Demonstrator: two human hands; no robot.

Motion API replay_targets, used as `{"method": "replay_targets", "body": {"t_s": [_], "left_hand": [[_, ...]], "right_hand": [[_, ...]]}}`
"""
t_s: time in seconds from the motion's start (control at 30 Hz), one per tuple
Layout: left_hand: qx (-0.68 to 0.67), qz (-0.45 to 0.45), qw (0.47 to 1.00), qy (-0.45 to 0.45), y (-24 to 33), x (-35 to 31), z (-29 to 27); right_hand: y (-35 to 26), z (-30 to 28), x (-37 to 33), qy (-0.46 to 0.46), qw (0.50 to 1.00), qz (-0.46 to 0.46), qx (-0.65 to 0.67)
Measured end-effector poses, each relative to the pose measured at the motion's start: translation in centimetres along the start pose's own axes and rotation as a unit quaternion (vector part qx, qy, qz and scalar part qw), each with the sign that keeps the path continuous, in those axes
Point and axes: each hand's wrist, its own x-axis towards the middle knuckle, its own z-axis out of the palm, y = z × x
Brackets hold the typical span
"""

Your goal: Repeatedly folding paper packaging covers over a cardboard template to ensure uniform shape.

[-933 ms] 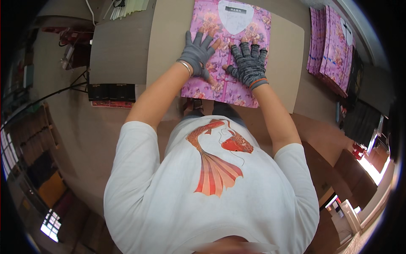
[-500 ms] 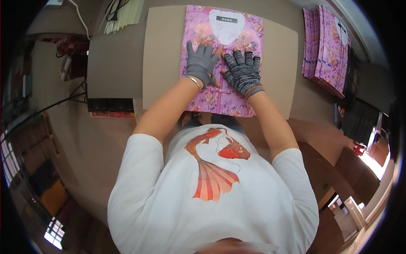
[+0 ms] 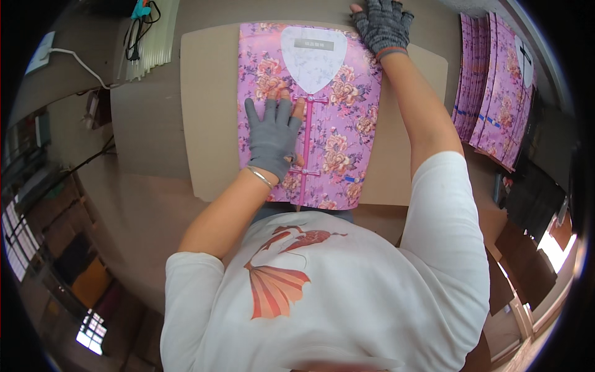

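Observation:
A flat pink floral piece (image 3: pixel 338 124), made up like a folded garment, lies in front of me. It has a pale shield-shaped neck panel with a grey label (image 3: pixel 313 44) and a pink centre strip with knot fastenings. My left hand (image 3: pixel 273 139), in a plain grey fingerless glove, rests flat on its left half with fingers spread. Beyond its far right corner, my right hand (image 3: pixel 385 30) is stretched out in a dark mottled fingerless glove, its fingers apart and nothing visible in them. Underneath the piece is a beige board (image 3: pixel 211 111).
Several similar pink floral pieces (image 3: pixel 496 80) stand stacked at the far right. At the far left lie pale strips (image 3: pixel 155 46) with black-and-blue scissors (image 3: pixel 137 31) on them. A white cable (image 3: pixel 80 57) runs along the left side of the grey table (image 3: pixel 149 124).
My right hand has left the floral piece and reached forward and right past its far corner. My left hand stays flat on the piece. The whole view has shifted.

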Motion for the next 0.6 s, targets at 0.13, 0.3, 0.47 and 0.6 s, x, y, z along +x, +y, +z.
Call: {"method": "replay_targets", "body": {"t_s": [0.13,0.3,0.47,0.6], "left_hand": [[0.018,0.009,1.0,0.012,0.1,-0.3,0.6],[0.036,0.015,0.998,0.039,-0.5,-0.3,0.1],[0.05,0.005,0.999,0.001,-0.6,-0.3,-0.7],[0.04,0.001,0.999,0.004,-0.7,-0.7,-0.5]], "right_hand": [[-1.1,-1.3,-2.5,-0.063,0.998,0.031,0.002],[-4.2,-7.1,-21.9,-0.181,0.972,-0.149,0.006],[-5.4,-11.5,-37.5,-0.167,0.959,-0.157,0.168],[-7.8,-13.4,-31.9,-0.273,0.949,-0.071,0.14]]}}
